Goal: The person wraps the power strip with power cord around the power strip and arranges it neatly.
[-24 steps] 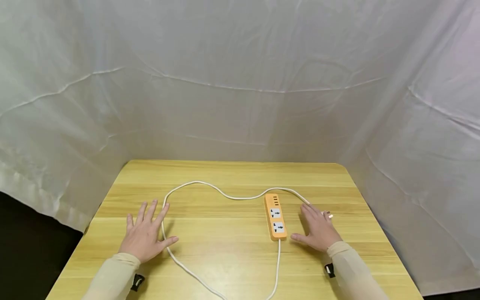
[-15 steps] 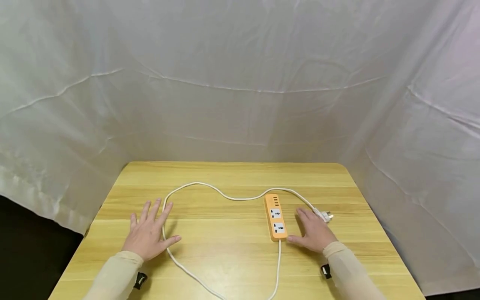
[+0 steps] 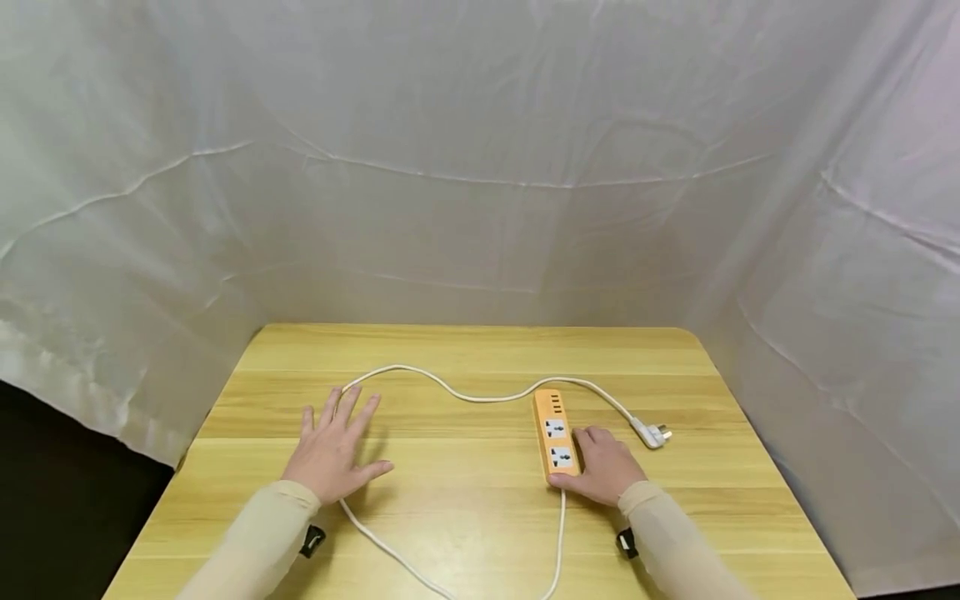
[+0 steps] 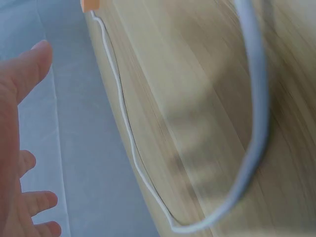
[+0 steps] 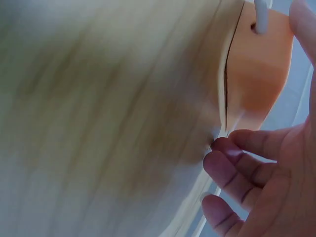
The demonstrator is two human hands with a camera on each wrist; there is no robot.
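Note:
An orange power strip [image 3: 557, 437] lies on the table, with two white sockets and several USB ports on top. My right hand [image 3: 606, 471] is beside it. The thumb overlaps its near end, and the other fingers, slightly bent, are close against its right side; in the right wrist view the power strip [image 5: 259, 69] shows beside those fingertips. Whether they press on it I cannot tell. My left hand [image 3: 330, 458] is spread above the white cable [image 3: 468, 398], hiding part of it, and holds nothing. In the left wrist view the cable [image 4: 259, 98] curves past the hand.
The cable's white plug [image 3: 651, 433] lies right of the strip, prongs pointing right. A wooden table [image 3: 450, 467] carries everything, and the cable loops widely across it past the near frame edge. Pale curtains [image 3: 480, 233] hang behind and at both sides.
My right hand has moved left from the plug to the power strip, uncovering the plug. My left hand has shifted right over the cable. Strip and cable seem to stay in place.

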